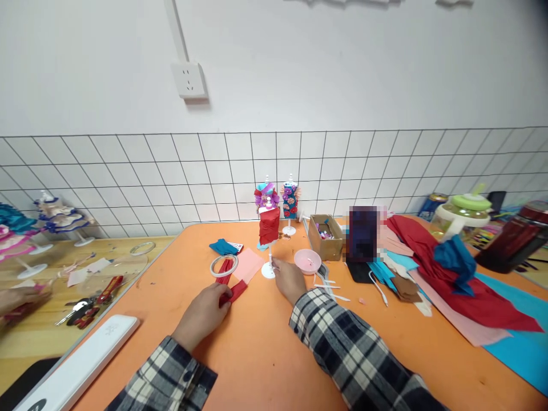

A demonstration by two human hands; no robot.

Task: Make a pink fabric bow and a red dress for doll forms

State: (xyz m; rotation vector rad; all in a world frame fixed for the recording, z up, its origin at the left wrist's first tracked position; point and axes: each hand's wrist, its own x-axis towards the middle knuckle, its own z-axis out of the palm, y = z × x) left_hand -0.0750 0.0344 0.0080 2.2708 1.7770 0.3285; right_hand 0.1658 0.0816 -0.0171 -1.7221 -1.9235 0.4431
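Note:
My left hand (205, 313) rests on the orange table (265, 354), fingers closed on a strip of red cloth (233, 285) that runs up toward a white tape ring (222, 265). My right hand (289, 279) lies just right of the white round base of a small mannequin stand (269, 231) wrapped in red cloth; its fingers are curled near the base, and what they hold, if anything, is hidden. A pale pink sheet (248, 264) lies under the stand. Both arms wear plaid sleeves.
Two dressed mini mannequins (290, 200) stand behind. A pink dish (307, 261), a cardboard box (326, 235), a phone, and red, pink and blue cloth (449, 285) spread right. A lidded jar (464, 214) and dark jar sit far right. A white case (81, 365) lies left.

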